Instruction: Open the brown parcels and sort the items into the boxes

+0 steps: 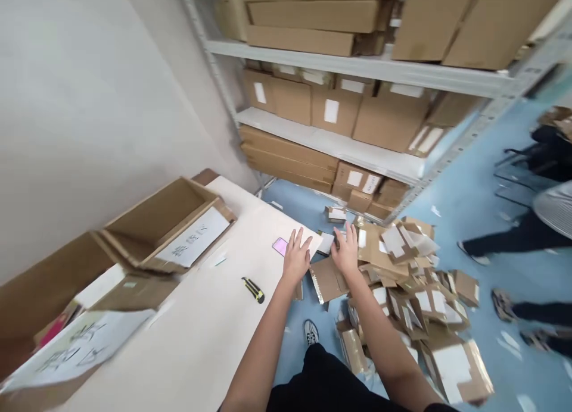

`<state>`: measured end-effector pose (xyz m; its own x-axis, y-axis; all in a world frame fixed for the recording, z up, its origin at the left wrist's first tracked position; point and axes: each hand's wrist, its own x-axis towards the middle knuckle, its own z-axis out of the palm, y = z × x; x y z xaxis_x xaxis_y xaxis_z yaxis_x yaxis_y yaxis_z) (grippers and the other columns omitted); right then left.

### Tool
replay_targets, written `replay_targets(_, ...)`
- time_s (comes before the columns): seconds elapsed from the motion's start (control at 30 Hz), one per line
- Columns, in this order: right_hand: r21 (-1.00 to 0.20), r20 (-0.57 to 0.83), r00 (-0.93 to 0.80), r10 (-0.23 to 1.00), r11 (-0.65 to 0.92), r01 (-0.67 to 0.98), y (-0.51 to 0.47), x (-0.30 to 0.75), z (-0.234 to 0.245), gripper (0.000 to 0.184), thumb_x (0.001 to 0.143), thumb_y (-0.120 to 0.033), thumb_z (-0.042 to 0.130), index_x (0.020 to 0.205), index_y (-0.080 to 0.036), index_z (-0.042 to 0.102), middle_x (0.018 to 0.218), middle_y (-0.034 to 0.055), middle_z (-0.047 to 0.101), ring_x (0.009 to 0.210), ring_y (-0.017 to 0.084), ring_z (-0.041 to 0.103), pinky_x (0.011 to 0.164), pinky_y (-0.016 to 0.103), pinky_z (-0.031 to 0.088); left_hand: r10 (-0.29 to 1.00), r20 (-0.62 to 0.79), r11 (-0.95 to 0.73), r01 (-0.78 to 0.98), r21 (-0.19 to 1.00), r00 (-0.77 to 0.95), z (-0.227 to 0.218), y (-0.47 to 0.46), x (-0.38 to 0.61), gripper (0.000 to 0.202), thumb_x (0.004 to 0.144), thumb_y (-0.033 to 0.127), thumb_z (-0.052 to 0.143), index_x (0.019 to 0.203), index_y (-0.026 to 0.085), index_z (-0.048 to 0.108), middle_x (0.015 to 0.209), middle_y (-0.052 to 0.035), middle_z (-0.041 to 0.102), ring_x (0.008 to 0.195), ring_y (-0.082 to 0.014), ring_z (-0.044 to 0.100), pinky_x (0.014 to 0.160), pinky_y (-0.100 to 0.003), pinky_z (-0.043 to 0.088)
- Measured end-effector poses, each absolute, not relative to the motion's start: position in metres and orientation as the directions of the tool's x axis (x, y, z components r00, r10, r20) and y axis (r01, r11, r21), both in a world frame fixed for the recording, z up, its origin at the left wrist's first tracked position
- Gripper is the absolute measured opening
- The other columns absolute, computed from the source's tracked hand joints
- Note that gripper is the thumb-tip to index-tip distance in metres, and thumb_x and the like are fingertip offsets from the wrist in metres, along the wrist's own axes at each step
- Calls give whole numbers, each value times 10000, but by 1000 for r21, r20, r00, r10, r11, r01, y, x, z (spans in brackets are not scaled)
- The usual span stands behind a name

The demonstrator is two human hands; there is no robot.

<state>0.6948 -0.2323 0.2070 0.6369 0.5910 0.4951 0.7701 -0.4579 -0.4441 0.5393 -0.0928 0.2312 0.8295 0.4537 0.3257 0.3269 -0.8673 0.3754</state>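
Observation:
Both my arms reach forward past the corner of a white table (pixel 214 317). My left hand (pixel 296 256) hovers over that corner with fingers spread, holding nothing, next to a pink phone (pixel 280 246). My right hand (pixel 346 249) is also open, fingers apart, above a flat cardboard piece (pixel 325 280) at the edge of a heap of torn small cardboard boxes (pixel 415 281) on the blue floor. A yellow and black utility knife (pixel 253 289) lies on the table behind my left hand.
Open cardboard boxes (pixel 165 227) with handwritten paper labels sit on the table's left. Metal shelving (pixel 357 66) stacked with cartons stands ahead. Other people's legs and shoes (pixel 504 245) are at the right. My own shoe (pixel 311 331) shows below.

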Motion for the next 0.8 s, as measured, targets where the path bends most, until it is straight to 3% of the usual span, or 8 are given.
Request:
replay_targets(0.2,-440,507,383,772,-151,885,-142,609,220,528,926,-202,548,1454,-223,572,1725,100,209,1589,376,150,1203,609,363,687,324,-726,588,356,651,240,-66,419,573,907,94,563,1452,270,579,1707,-66,323,1601,-353,206,1189,-580,441)
replay_targets(0.43,-482,433,18,901,215,849,-78,424,239,627,907,-208,589,1527,-232,505,1717,125,229,1574,395,205,1185,603,387,870,391,-444,823,354,301,261,-74,219,613,917,159,611,1509,287,517,1733,-68,258,1604,-374,181,1220,-608,384)
replay_targets(0.6,-485,424,-245,872,446,752,-80,270,245,601,923,-227,592,1520,-230,517,1703,124,276,1570,371,242,1202,577,387,908,419,-182,884,431,-17,256,-119,67,605,929,239,629,1521,259,504,1724,-96,270,1595,-385,203,1235,-588,367)
replay_targets(0.8,-482,386,-529,756,654,583,-119,96,240,651,920,-226,614,1555,-268,480,1720,105,255,1585,366,217,1215,614,359,884,335,115,846,521,-326,234,-209,-90,636,928,290,642,1542,233,483,1729,-114,252,1598,-389,190,1252,-584,333)
